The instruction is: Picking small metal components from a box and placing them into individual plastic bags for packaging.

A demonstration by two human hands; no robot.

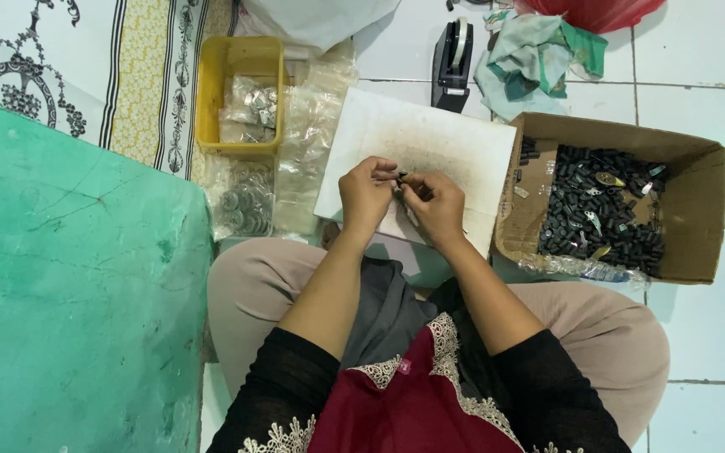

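Observation:
My left hand [366,191] and my right hand [435,205] meet over a stained white board [455,143] on the floor. Between the fingertips of both hands is a small dark part [401,177], pinched from either side. I cannot tell its exact shape. To the right stands an open cardboard box [698,151] filled with several small black parts [597,214] and a few metal pieces.
A yellow plastic tray [211,84] with bagged metal pieces lies at the upper left, with clear bags [308,134] and a bag of washers [243,200] beside it. A black tape dispenser [452,63], crumpled cloth [539,54] and a green surface [69,294] surround me.

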